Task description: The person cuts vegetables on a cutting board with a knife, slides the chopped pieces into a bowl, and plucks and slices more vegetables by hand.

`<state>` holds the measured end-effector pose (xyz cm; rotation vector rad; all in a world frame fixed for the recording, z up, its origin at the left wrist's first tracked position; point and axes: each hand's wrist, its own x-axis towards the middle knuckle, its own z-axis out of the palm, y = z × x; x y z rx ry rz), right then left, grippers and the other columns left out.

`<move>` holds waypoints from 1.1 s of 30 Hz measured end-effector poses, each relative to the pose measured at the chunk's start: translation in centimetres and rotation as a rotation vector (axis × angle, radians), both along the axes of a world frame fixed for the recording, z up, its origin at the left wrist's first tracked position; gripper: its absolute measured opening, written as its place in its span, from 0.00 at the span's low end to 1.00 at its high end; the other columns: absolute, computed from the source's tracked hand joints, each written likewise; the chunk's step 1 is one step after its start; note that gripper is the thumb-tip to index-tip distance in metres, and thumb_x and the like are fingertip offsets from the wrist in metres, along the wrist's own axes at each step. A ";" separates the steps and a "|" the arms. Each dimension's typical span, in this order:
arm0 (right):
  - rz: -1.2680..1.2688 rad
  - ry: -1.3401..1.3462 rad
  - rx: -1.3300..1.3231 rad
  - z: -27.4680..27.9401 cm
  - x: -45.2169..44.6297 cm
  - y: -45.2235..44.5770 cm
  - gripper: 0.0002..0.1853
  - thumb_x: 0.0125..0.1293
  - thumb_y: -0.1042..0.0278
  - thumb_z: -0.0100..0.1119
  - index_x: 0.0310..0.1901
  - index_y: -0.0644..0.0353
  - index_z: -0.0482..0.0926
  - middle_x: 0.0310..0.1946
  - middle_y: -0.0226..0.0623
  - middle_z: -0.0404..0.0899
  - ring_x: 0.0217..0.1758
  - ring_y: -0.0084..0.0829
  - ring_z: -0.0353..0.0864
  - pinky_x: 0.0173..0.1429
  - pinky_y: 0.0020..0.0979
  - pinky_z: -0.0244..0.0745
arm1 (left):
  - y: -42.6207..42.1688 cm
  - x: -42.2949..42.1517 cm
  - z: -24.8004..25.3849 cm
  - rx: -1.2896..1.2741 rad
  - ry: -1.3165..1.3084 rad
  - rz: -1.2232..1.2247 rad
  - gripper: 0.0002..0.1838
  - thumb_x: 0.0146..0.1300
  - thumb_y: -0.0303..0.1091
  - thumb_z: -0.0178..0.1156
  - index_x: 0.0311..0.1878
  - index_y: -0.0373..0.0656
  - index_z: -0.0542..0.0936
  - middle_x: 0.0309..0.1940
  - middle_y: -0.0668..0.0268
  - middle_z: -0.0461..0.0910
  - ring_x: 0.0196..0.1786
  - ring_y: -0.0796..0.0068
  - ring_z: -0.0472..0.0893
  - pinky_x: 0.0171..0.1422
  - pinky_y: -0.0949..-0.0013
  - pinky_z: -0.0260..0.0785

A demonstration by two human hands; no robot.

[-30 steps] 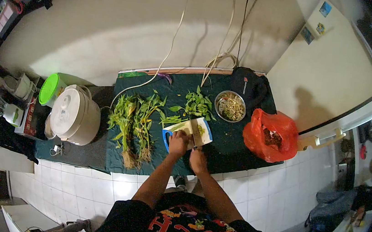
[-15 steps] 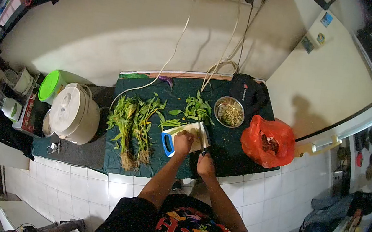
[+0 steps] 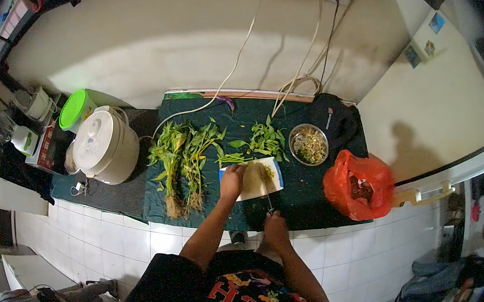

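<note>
My left hand [image 3: 231, 182] is closed on the left, blue-edged end of a white cutting board [image 3: 252, 190], covering its handle. In my right hand [image 3: 276, 229] is a knife [image 3: 269, 198], its blade angled across the board. Small cut green pieces [image 3: 267, 172] lie near the blade on the board's right part. Cut green stems [image 3: 231, 159] sit just behind the board, with a pile of loose leaves [image 3: 267, 139] beyond them. A metal bowl [image 3: 308, 145] of chopped food stands to the back right of the board.
Bunches of leafy greens with roots [image 3: 183, 165] lie left of the board. A rice cooker [image 3: 105, 146] and a green-lidded tub [image 3: 73, 109] stand farther left. On the right is a red plastic bag [image 3: 359, 188]; a black bag [image 3: 335, 123] and purple eggplant [image 3: 226, 102] lie behind.
My left hand has moved from the middle of the board to its left end. The board has turned slightly, and the knife in my right hand has shifted lower and right.
</note>
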<state>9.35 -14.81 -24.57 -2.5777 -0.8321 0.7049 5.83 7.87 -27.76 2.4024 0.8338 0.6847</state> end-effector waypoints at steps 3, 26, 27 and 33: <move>-0.038 0.014 0.033 0.7 0.5 0.2 0.20 0.72 0.55 0.43 0.44 0.71 0.69 0.33 0.61 0.79 0.38 0.59 0.81 0.43 0.51 0.77 | 1.4 0.7 0.4 0.046 0.129 0.013 0.12 0.61 0.31 0.54 0.44 0.44 0.82 0.39 0.56 0.80 0.45 0.53 0.78 0.49 0.55 0.72; 0.246 -0.372 0.183 0.1 0.4 -1.5 0.19 0.72 0.56 0.46 0.43 0.70 0.68 0.29 0.57 0.80 0.33 0.56 0.82 0.38 0.51 0.79 | 4.3 2.4 -1.8 -0.030 0.280 -0.159 0.25 0.54 0.26 0.55 0.59 0.42 0.73 0.48 0.49 0.77 0.50 0.48 0.78 0.56 0.54 0.71; 0.194 -0.196 0.083 1.2 0.4 -1.2 0.20 0.72 0.56 0.45 0.44 0.71 0.68 0.30 0.58 0.80 0.34 0.56 0.82 0.39 0.51 0.79 | 4.4 2.3 -1.8 -0.031 0.281 -0.159 0.25 0.54 0.26 0.55 0.59 0.42 0.73 0.48 0.49 0.77 0.50 0.48 0.78 0.56 0.54 0.71; 0.166 0.008 -0.024 1.6 0.0 -1.3 0.22 0.72 0.54 0.44 0.46 0.72 0.68 0.34 0.61 0.79 0.37 0.56 0.82 0.41 0.50 0.79 | 4.8 2.0 -0.8 -0.116 0.314 -0.180 0.28 0.56 0.26 0.54 0.64 0.41 0.69 0.50 0.48 0.77 0.52 0.48 0.77 0.57 0.53 0.70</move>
